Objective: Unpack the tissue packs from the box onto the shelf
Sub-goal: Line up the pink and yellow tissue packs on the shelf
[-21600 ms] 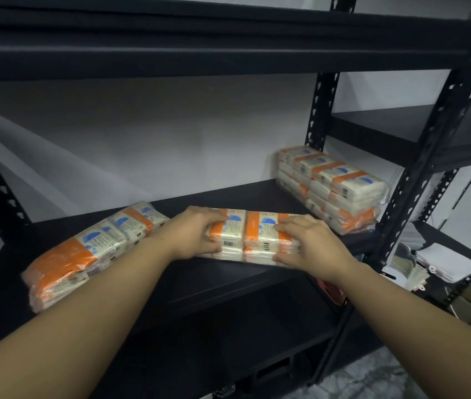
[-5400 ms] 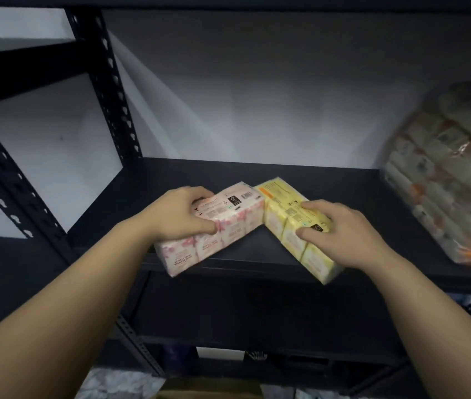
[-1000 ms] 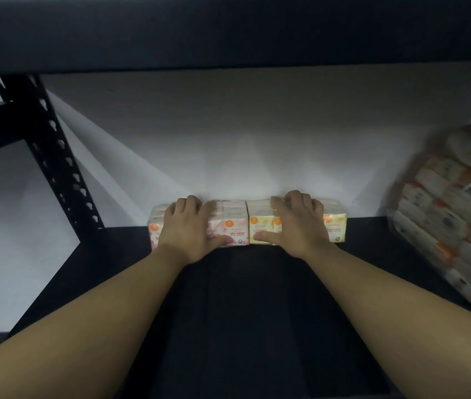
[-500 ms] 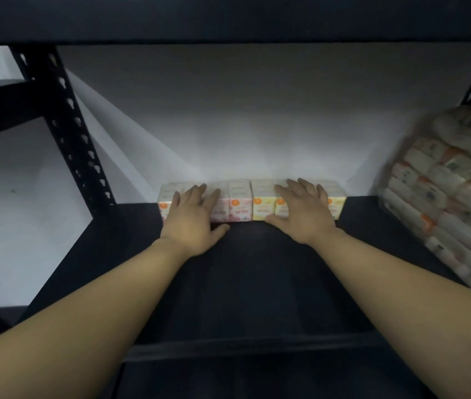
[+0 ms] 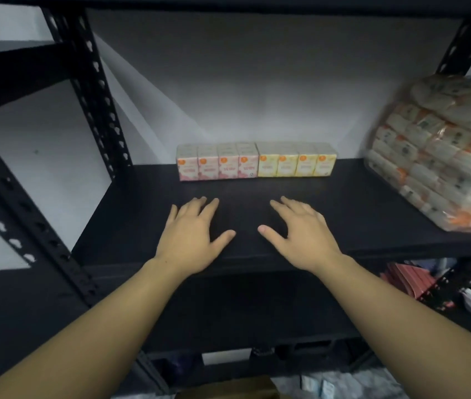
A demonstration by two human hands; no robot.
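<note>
A pink tissue pack [image 5: 217, 164] and a yellow tissue pack [image 5: 297, 162] stand side by side against the back wall on the black shelf [image 5: 372, 214]. My left hand [image 5: 192, 234] and my right hand [image 5: 300, 234] hover over the shelf's front half, fingers spread and holding nothing, well short of the packs. A large stack of orange and white tissue packs [image 5: 441, 165] fills the shelf's right end. A brown box edge [image 5: 228, 388] shows at the bottom of the view.
Black perforated uprights [image 5: 96, 90] stand at the left, and another upright [image 5: 464, 41] at the back right. The shelf above overhangs the top of the view. Below right, red items [image 5: 410, 280] and white things lie on lower shelves.
Both hands have let go of the pink and yellow packs and drawn back toward the shelf's front. The packs stay against the back wall.
</note>
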